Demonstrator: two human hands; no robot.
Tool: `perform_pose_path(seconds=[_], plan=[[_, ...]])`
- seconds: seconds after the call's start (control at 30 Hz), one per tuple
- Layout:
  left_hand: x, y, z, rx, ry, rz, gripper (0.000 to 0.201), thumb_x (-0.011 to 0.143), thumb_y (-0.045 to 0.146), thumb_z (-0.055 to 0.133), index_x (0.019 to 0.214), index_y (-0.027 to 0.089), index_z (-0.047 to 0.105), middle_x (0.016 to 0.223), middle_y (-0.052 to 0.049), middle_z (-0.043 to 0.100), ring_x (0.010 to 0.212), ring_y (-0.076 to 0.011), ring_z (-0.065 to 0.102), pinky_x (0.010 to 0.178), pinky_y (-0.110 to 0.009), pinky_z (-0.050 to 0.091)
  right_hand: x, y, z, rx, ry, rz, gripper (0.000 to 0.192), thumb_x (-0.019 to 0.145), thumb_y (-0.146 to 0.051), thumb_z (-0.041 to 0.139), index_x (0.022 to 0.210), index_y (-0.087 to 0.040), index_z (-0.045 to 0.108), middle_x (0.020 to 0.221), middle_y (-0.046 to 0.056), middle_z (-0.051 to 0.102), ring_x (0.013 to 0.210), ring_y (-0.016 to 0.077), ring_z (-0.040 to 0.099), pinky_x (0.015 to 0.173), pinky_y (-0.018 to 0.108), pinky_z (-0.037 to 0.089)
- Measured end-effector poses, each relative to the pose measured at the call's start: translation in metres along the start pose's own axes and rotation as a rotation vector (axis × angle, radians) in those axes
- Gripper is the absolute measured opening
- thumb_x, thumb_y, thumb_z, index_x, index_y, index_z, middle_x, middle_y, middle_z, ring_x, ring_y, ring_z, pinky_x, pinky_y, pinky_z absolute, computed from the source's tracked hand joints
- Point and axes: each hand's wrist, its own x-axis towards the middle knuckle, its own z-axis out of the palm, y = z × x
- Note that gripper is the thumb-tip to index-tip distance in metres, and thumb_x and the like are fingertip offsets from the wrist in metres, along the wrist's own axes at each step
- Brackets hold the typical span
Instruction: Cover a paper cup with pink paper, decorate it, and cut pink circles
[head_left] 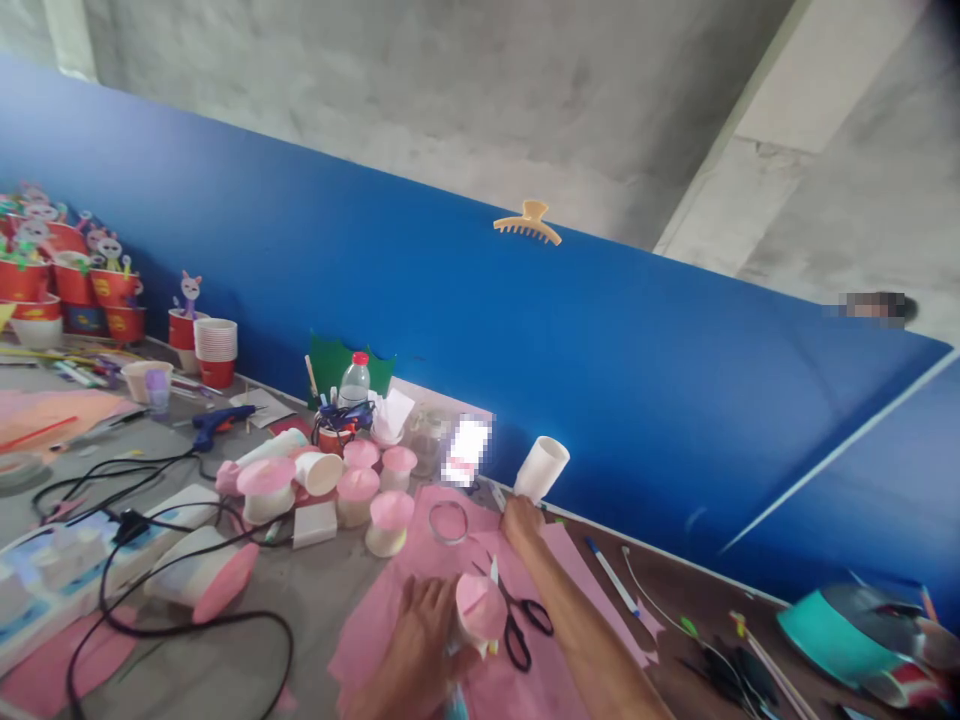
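My right hand (521, 522) reaches toward the blue partition, its fingers closed around the lower end of a tilted white paper cup (544, 466). My left hand (424, 625) lies on a sheet of pink paper (375, 625) with its fingers stretched forward. Right beside it is a paper cup with a pink paper cover (481, 605); the thumb is close to its base, and whether they touch is unclear. Black-handled scissors (516, 620) lie between this cup and my right forearm. A roll of clear tape (448, 522) rests on the pink paper beyond my left hand.
Several pink-covered cups (358, 485) stand left of the paper. A power strip (52, 580), black cable (289, 640) and blue glue gun (217, 425) lie farther left. Beside the partition (420, 300) are a phone (466, 450) and bottle (358, 380). A marker (611, 577) lies right.
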Motion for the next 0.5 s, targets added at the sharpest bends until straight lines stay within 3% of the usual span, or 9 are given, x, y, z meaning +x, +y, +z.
perform_pose_path(seconds=[0.2,0.37,0.43,0.5], plan=[[-0.001,0.003,-0.004,-0.012,-0.012,0.008,0.070,0.080,0.024,0.067,0.149,0.019,0.055,0.146,-0.016,0.065,0.138,-0.0372,0.055,0.127,-0.062,0.022,0.004,0.002,-0.001,0.101,0.031,0.010,0.038,0.100,-0.037,0.069,0.133,-0.020,0.062,0.134,0.009,0.065,0.114,0.0259,0.068,0.093,0.045,0.060],[0.001,0.001,-0.009,-0.036,-0.053,-0.007,0.077,0.079,0.033,0.073,0.152,0.018,0.052,0.149,-0.018,0.062,0.139,-0.0388,0.054,0.128,-0.063,0.020,-0.003,-0.014,-0.010,0.217,0.137,-0.018,0.039,0.099,-0.037,0.070,0.134,-0.020,0.062,0.134,0.009,0.064,0.114,0.0261,0.068,0.094,0.045,0.060],[0.003,-0.007,-0.007,-0.073,-0.020,0.032,0.078,0.079,0.040,0.076,0.151,0.022,0.054,0.148,-0.018,0.063,0.138,-0.0401,0.055,0.126,-0.064,0.023,-0.007,-0.022,-0.019,0.273,0.195,-0.056,0.032,0.099,-0.039,0.068,0.124,-0.018,0.067,0.125,0.009,0.068,0.109,0.0264,0.069,0.091,0.044,0.060],[0.005,-0.016,-0.004,-0.131,0.034,0.048,0.076,0.079,0.045,0.076,0.149,0.023,0.056,0.152,-0.019,0.060,0.142,-0.0422,0.052,0.125,-0.064,0.027,-0.016,-0.027,-0.034,0.336,0.260,-0.096,0.032,0.100,-0.046,0.062,0.100,-0.016,0.071,0.102,0.010,0.071,0.096,0.0269,0.070,0.084,0.042,0.059]])
